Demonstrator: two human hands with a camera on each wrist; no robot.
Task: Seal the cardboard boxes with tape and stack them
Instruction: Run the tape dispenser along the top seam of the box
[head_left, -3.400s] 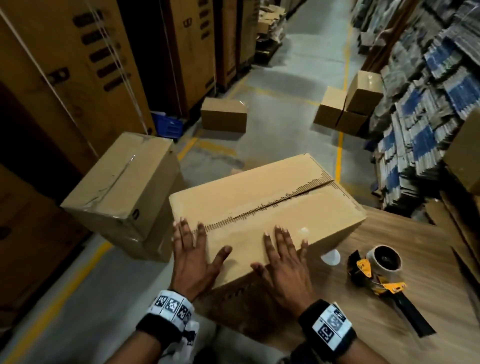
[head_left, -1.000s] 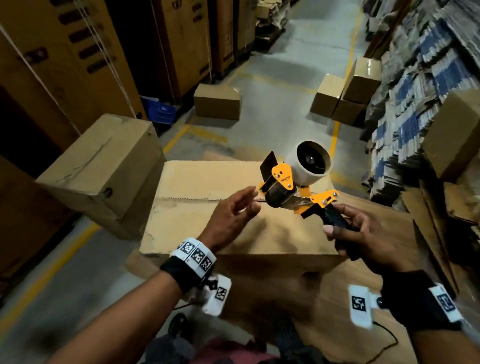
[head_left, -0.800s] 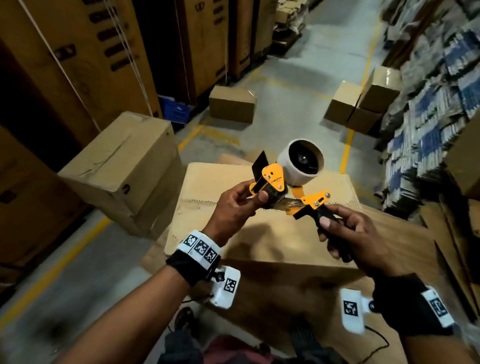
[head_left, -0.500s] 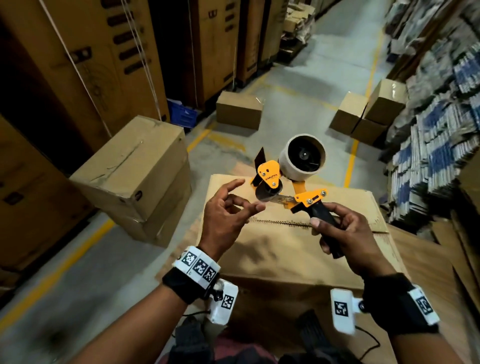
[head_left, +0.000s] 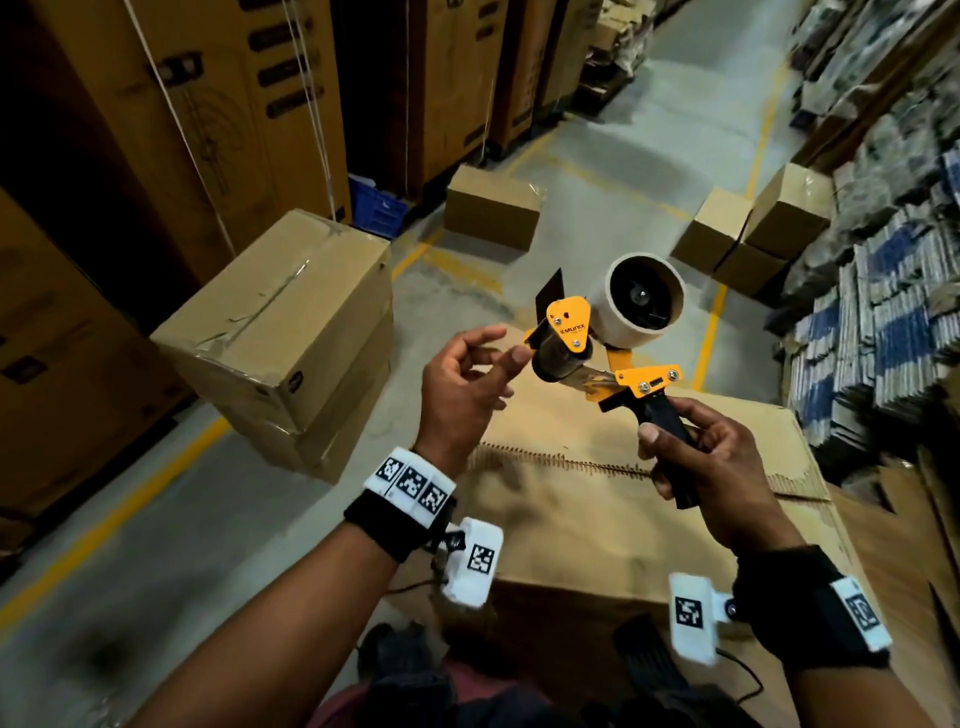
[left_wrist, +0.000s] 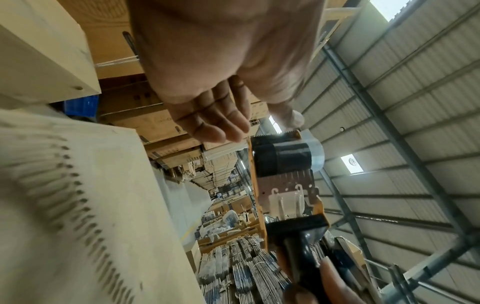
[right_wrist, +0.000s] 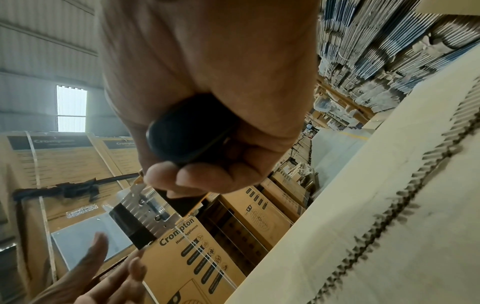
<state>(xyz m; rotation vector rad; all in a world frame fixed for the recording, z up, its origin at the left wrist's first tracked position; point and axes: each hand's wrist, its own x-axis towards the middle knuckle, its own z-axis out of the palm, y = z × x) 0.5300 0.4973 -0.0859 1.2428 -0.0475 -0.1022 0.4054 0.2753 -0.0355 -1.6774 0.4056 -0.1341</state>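
An orange tape dispenser (head_left: 597, 343) with a pale tape roll (head_left: 644, 301) hangs above a brown cardboard box (head_left: 597, 530). My right hand (head_left: 675, 457) grips its black handle (right_wrist: 189, 137). My left hand (head_left: 498, 353) hovers at the dispenser's front roller (left_wrist: 280, 158), fingers (left_wrist: 221, 127) loosely spread, thumb tip close to the roller. A clear tape end (left_wrist: 315, 152) shows beside the roller; I cannot tell whether the fingers touch it. The box's jagged centre seam (head_left: 561, 460) lies closed and bare under both hands.
Two taped boxes (head_left: 280, 322) are stacked at my left. More boxes stand on the floor ahead (head_left: 491, 213) and at the right (head_left: 748, 234). Tall cartons (head_left: 182, 104) line the left; bundled flat cartons (head_left: 883, 322) fill the right. The wooden table (head_left: 893, 545) extends right.
Both hands left the box top; the right picked the dispenser up off the table. In the last second the left hand touched the dispenser's front, then drew slightly back with fingers spread.
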